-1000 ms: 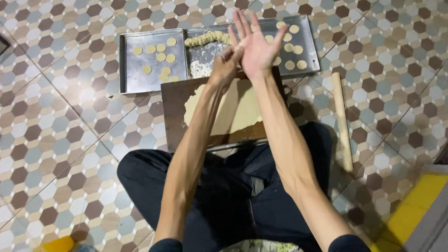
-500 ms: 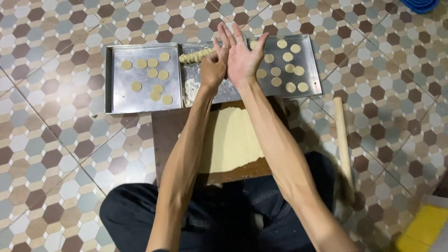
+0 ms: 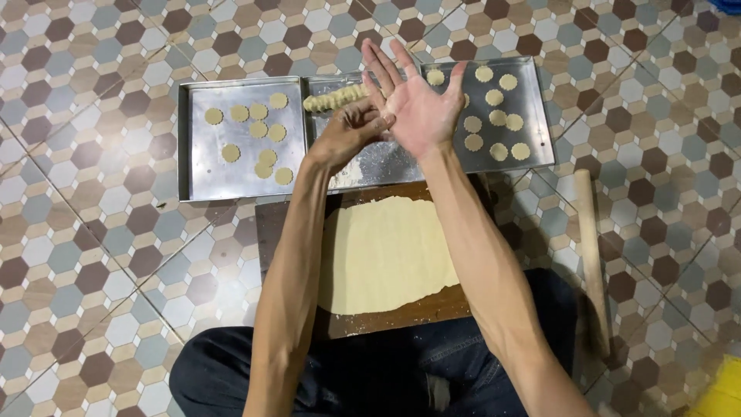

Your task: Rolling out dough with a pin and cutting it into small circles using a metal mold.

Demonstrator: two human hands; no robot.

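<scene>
Right hand (image 3: 417, 108): palm up, fingers spread, held over the middle metal tray (image 3: 386, 162). Left hand (image 3: 343, 131): fingers curled, tips pressed to the right palm; anything pinched could not be told. Rolled dough sheet (image 3: 386, 255) lay on the wooden board (image 3: 285, 232) below the forearms.

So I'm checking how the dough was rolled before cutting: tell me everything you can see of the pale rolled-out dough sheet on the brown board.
The pale yellow rolled-out dough sheet lies flat on a dark brown wooden board set on the tiled floor, just ahead of the seated person's legs. It looks thin, smooth and matte, roughly rectangular with rounded corners and an uneven near edge. It covers most of the board, and no cut-outs show in it. Both forearms pass above it and hide its side edges in part; neither hand touches it. The wooden rolling pin lies apart, to its right.
</scene>
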